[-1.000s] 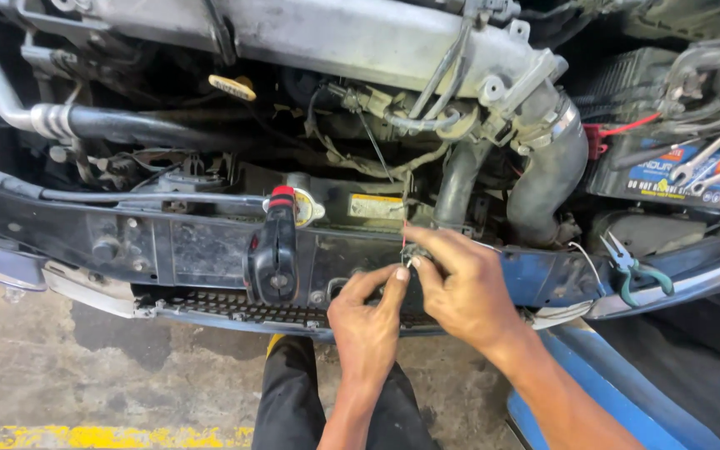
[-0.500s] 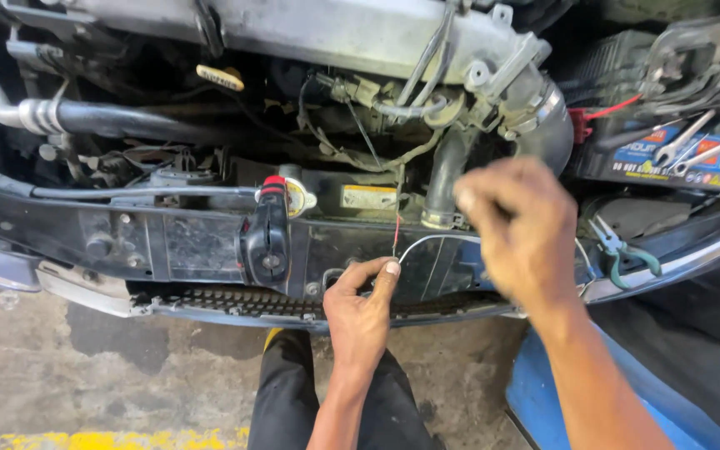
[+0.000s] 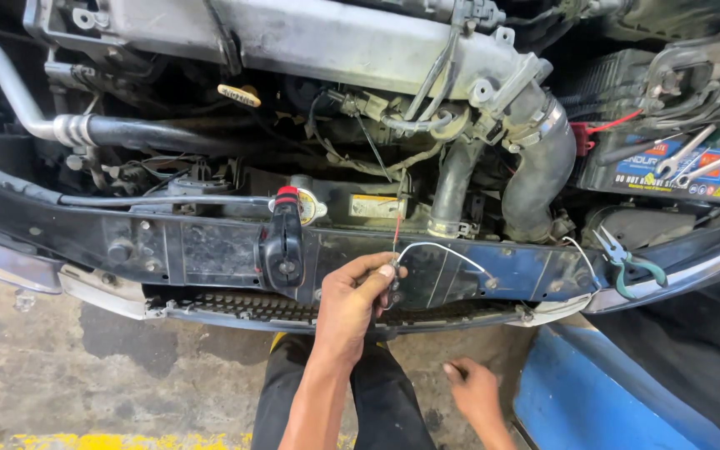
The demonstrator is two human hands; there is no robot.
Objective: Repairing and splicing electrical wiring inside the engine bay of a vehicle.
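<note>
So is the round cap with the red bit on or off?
On. The radiator cap sits flat on its neck behind the front panel, with no open hole showing.

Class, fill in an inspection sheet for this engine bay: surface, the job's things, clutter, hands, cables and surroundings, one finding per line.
Surface: dark front crossmember, dusty, with a black latch mounted on it.
Job's things: thin white wire arching rightward from a small connector.
Clutter: green-handled pliers on the bumper; spanners lying on the battery.
Hands: left hand pinches the connector with its fingers; right hand hangs low, holding nothing.
Cables: red wire rising from the connector; grey hoses.
Surroundings: stained concrete floor; blue panel.
</note>
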